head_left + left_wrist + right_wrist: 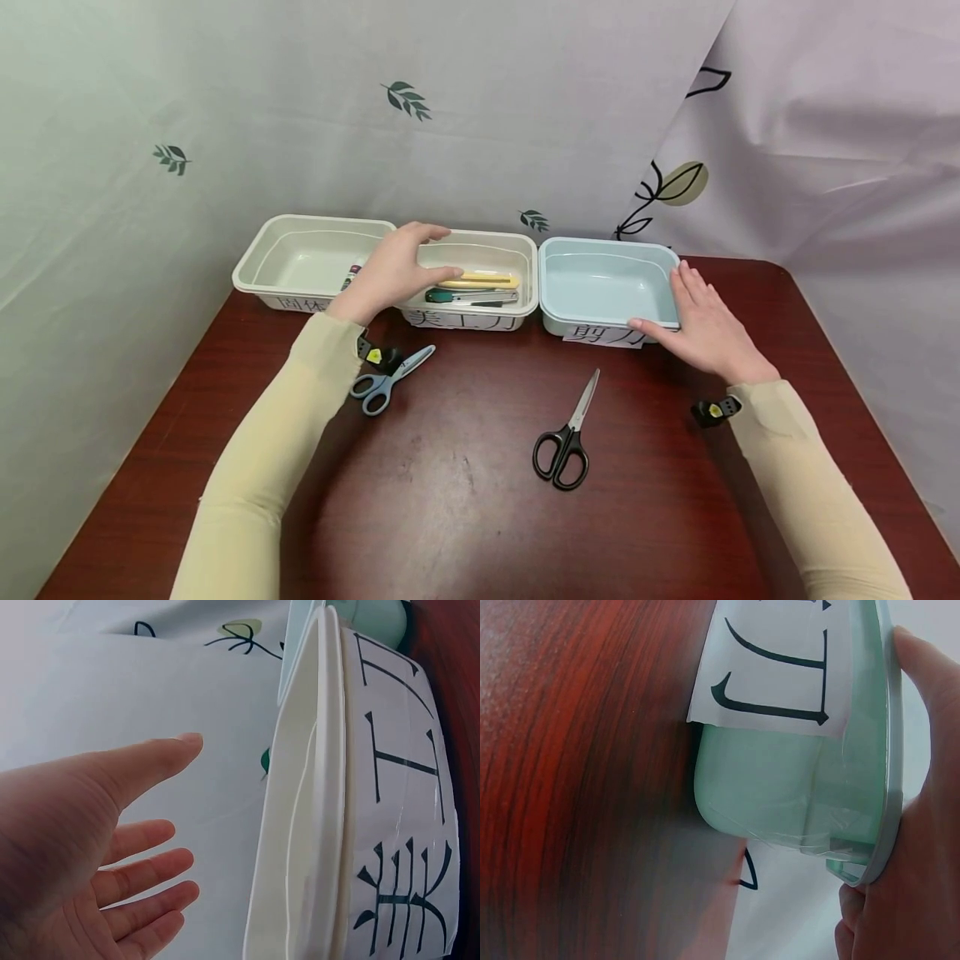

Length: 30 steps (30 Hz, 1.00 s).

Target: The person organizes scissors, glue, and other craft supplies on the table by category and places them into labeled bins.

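Observation:
In the head view my left hand [390, 271] hovers over the left end of the middle cream bin [531, 275], thumb and fingers spread, holding nothing. That bin contains a yellow utility knife [498, 282] and a green-and-grey utility knife [442, 296], with a dark item partly hidden. My right hand [708, 325] rests on the right front corner of the light blue bin [607, 287], straight fingers along its side and thumb at the front rim. Black-handled scissors [584, 404] lie on the table below the blue bin. Blue-handled scissors [386, 383] lie beside my left wrist.
Another cream bin [300, 258] stands at the left end of the row, with a small stick-shaped item [351, 277] partly behind my left hand. Paper labels [405, 787] with characters are on the bin fronts. A patterned curtain hangs behind the dark red table [465, 500].

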Tool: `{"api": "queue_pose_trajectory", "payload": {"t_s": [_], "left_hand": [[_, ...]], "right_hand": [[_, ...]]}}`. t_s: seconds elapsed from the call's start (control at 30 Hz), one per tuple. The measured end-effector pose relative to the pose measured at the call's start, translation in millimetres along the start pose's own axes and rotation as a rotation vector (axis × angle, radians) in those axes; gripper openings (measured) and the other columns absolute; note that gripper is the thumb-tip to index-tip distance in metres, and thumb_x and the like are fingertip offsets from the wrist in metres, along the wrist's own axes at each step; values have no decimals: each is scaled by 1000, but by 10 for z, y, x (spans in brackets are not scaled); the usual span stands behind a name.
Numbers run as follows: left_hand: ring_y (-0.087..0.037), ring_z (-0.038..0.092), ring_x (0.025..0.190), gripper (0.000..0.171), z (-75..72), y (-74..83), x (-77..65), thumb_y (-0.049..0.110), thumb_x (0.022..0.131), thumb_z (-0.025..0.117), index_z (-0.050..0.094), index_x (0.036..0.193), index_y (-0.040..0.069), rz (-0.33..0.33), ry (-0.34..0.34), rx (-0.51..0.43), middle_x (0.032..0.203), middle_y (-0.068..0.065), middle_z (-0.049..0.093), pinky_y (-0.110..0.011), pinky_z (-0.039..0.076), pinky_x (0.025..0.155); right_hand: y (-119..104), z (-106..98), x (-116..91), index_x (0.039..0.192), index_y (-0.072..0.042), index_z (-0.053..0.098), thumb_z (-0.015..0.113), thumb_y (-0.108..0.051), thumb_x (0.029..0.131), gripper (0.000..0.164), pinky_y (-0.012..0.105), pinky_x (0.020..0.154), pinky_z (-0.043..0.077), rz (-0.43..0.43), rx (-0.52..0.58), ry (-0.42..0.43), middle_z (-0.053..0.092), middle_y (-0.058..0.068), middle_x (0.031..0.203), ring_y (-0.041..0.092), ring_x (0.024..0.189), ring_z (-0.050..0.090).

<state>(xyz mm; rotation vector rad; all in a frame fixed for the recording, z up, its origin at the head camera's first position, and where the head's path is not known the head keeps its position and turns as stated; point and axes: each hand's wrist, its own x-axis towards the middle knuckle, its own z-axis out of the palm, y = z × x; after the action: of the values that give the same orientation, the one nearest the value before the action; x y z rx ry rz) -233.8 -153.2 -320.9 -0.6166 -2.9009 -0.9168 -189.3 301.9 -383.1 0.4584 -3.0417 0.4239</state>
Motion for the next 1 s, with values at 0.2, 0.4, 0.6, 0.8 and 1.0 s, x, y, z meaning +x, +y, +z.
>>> {"api": "queue_pose_trajectory", "payload": {"t_s": [0.2, 0.4, 0.6, 0.8, 1.0], "left_hand": [[-30, 46, 136, 72, -19, 57, -95, 42, 88, 79, 55, 146, 6, 25, 9, 16, 145, -11, 54, -43, 35, 111], [-30, 46, 136, 72, -37, 100, -233, 41, 88, 80, 56, 143, 3, 86, 33, 38, 144, -11, 55, -43, 35, 112], [-30, 46, 136, 70, -57, 90, -407, 41, 87, 81, 58, 142, 5, 98, 64, 51, 142, -9, 56, -47, 36, 111], [-32, 47, 135, 70, -73, 60, -587, 38, 85, 83, 58, 143, 6, 104, 91, 52, 141, -10, 58, -50, 35, 110], [-32, 46, 135, 77, -85, 26, -763, 38, 82, 87, 56, 144, 5, 89, 87, 66, 142, -13, 57, -48, 32, 112]], "right_hand": [[-1, 0, -3, 159, 8, 10, 58, -64, 94, 108, 53, 121, 8, -1, -4, 0, 2, 26, 166, 39, 153, 1], [-1, -1, -5, 158, 8, 10, 58, -64, 95, 107, 53, 121, 8, -2, -8, -1, 4, 27, 165, 38, 153, 1], [-1, -1, -3, 158, 8, 10, 58, -64, 95, 107, 52, 121, 7, -2, -5, -5, 3, 27, 166, 38, 153, 0], [-4, -6, 1, 159, 8, 9, 57, -64, 95, 108, 53, 121, 8, 1, -9, -13, 1, 25, 166, 37, 153, -1], [-11, -13, -1, 158, 8, 10, 57, -64, 95, 108, 54, 121, 8, 2, -10, -12, 3, 27, 166, 38, 153, 0]]}}
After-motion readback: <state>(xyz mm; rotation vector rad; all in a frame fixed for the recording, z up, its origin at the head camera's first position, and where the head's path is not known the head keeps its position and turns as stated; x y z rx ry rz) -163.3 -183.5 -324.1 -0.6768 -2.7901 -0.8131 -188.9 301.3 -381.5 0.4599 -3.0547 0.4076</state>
